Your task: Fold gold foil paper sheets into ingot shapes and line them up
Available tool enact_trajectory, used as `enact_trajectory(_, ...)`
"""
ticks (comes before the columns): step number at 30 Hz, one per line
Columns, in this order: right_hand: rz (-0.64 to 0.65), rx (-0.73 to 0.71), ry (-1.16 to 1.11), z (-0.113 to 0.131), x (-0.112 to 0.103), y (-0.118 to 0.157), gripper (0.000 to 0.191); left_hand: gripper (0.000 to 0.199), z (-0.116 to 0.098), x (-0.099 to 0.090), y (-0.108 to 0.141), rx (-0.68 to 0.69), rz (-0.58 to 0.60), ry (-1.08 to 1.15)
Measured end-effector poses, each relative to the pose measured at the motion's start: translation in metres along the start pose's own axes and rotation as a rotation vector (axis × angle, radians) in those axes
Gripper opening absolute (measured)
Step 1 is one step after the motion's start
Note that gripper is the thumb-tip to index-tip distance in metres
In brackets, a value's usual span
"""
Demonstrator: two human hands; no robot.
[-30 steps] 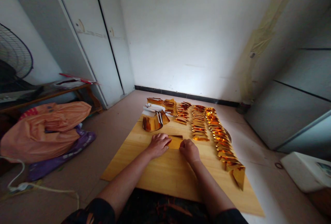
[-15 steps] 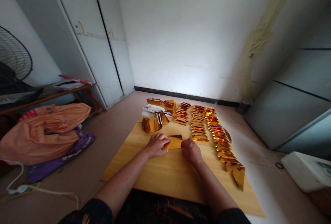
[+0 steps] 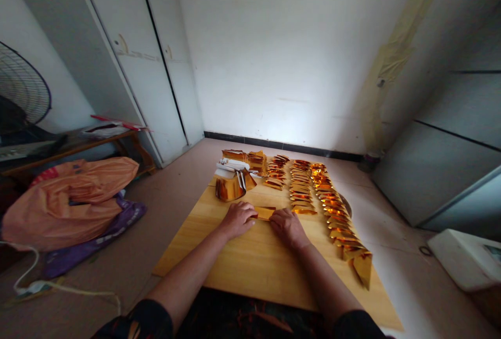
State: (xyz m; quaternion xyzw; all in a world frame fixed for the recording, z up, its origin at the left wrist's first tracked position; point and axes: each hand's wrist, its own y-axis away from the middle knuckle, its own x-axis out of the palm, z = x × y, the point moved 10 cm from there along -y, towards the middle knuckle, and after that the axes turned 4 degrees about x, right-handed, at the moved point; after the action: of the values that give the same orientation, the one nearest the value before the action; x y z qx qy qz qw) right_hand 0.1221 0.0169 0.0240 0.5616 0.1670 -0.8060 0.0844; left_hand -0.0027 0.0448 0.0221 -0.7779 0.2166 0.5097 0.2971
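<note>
A sheet of gold foil paper, partly folded into a narrow strip, lies across the wooden board between my hands. My left hand grips its left end, fingers curled over the edge. At the right end, my right hand is closed on the paper with its fingers bent down. Both sets of fingertips are partly hidden. Just beyond my hands lies a stack of gold paper sheets, curved up at the ends. Rows of folded gold paper pieces stand to the right of it.
The wooden board reaches from my lap toward the wall. A long row of folded gold pieces runs down its right side. Orange and purple bags lie on the floor at left, near a fan. A white box stands at right.
The gold paper between my hands now looks narrower, its near edge folded over. My right hand has shifted slightly left, and its fingers lie more over the paper.
</note>
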Motion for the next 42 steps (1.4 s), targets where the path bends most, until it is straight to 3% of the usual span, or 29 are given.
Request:
enact_trajectory(3, -0.012, 0.079, -0.044, -0.010, 0.001, -0.007, 0.026, 0.021, 0.008, -0.001, -0.004, -0.045, -0.063, 0.070)
enact_trajectory(7, -0.025, 0.278, -0.078, -0.029, 0.006, -0.022, 0.026, 0.024, 0.028, 0.001, -0.007, -0.235, -0.156, 0.109)
enact_trajectory(11, -0.035, 0.434, -0.007, -0.036, 0.008, -0.028, 0.023, 0.014, 0.035, 0.005, -0.008, -0.349, -0.230, 0.125)
enact_trajectory(13, -0.048, 0.469, 0.047, -0.035, 0.007, -0.028, 0.021, 0.022, 0.038, 0.004, -0.006, -0.393, -0.269, 0.170)
enact_trajectory(17, -0.075, 0.473, 0.105, -0.029, 0.006, -0.026, 0.020, 0.040, 0.041, 0.004, -0.003, -0.446, -0.275, 0.204)
enact_trajectory(32, -0.121, 0.464, 0.227, -0.026, 0.008, -0.027, 0.019, 0.030, 0.023, 0.010, -0.006, -0.347, -0.131, -0.058)
enact_trajectory(37, -0.144, 0.450, 0.208, -0.024, 0.006, -0.027, 0.019, 0.030, 0.022, 0.009, -0.006, -0.325, -0.165, 0.014)
enact_trajectory(42, -0.220, 0.385, -0.003, -0.028, 0.002, -0.022, 0.015, 0.057, 0.038, 0.008, 0.002, -0.470, -0.256, 0.167)
